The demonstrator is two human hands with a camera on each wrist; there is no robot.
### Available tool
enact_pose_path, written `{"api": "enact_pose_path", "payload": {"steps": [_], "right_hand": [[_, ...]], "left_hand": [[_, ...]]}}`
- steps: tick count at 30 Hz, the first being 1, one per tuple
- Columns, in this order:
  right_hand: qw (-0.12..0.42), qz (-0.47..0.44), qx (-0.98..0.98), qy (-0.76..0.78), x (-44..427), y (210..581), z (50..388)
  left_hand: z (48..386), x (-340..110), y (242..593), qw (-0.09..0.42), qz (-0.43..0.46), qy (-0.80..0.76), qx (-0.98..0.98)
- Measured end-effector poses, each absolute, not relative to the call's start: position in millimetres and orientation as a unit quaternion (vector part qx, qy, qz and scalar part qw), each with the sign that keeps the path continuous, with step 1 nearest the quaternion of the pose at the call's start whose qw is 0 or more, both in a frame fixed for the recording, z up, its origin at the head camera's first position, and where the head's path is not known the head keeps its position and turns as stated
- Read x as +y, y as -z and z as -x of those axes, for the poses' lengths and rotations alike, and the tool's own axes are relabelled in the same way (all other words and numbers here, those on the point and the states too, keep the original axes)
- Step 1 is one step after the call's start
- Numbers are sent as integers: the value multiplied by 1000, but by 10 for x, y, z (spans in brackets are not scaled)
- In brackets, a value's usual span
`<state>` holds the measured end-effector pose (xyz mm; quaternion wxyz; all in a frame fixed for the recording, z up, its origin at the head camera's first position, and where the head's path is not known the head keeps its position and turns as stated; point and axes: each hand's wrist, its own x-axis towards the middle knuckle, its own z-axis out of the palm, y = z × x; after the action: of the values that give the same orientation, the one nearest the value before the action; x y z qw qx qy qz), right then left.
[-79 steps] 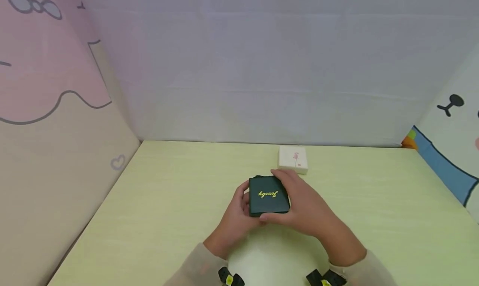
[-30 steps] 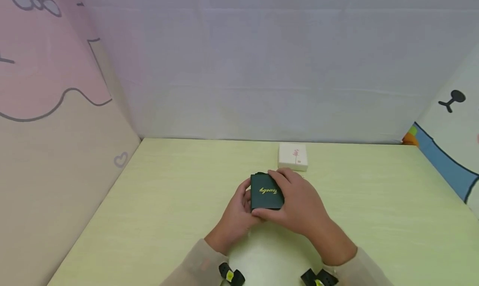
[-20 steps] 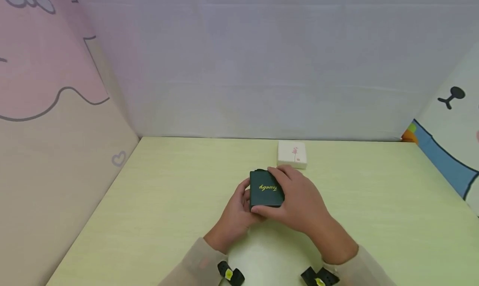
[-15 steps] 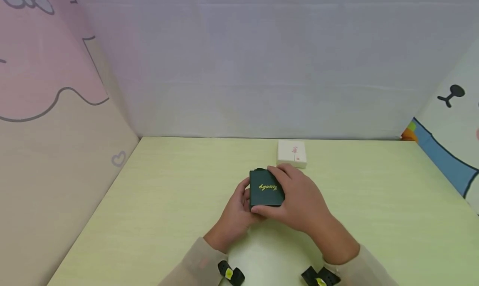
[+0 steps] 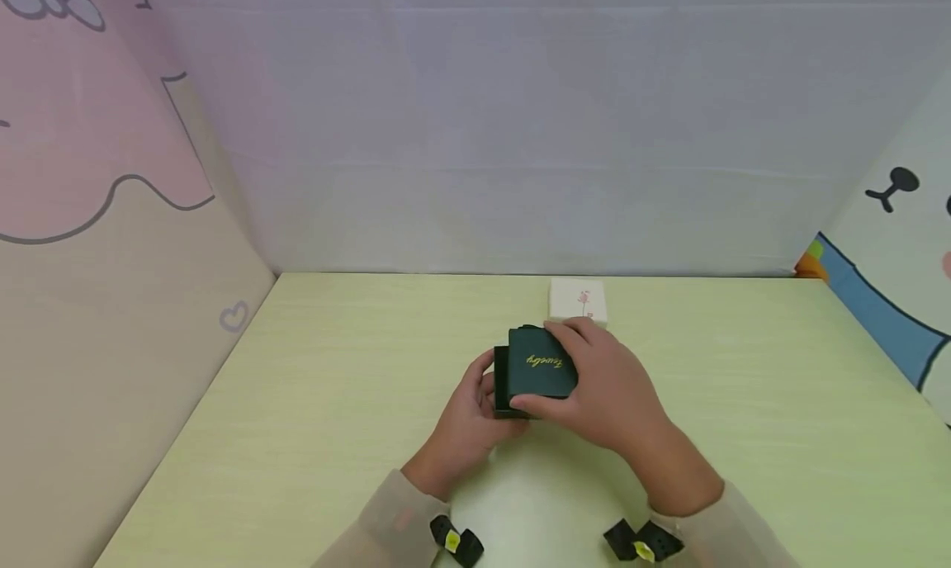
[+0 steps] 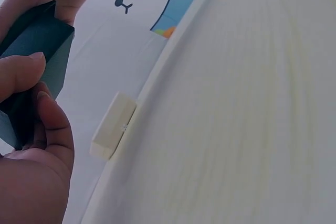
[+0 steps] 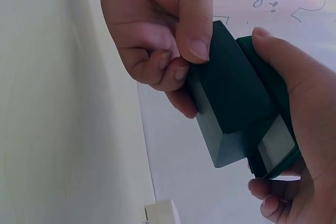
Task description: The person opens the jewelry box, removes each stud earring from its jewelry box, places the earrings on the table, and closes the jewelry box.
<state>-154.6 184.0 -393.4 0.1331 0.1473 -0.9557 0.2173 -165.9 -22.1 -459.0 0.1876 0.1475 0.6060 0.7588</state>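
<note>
— Head view: where's the green box [image 5: 546, 374]?
— Between the left hand [image 5: 471, 415] and right hand [image 5: 609, 386], its printed top half [image 5: 542, 376] offset over the lower half [image 5: 501, 380]. The right grips the top, the left the bottom.
— Left wrist?
— Cropped, but the left fingers seem curled round the lower half.
— Right wrist?
— Right thumb and fingers clasp the top half.

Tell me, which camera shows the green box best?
The right wrist view: the green box appears large and central, its two parts visibly offset. The head view shows its yellow lettering, but the right hand covers part of it. The left wrist view catches it at the edge, partly behind fingers.
</note>
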Motion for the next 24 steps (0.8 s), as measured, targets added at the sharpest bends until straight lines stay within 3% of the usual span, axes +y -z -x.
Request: {"api": "enact_pose_path", "payload": {"steps": [24], "right_hand": [[100,-66,-962,-246,2259,3946,1764]], "left_hand": [[1695,-206,4607,176,-143,-770,597]]}}
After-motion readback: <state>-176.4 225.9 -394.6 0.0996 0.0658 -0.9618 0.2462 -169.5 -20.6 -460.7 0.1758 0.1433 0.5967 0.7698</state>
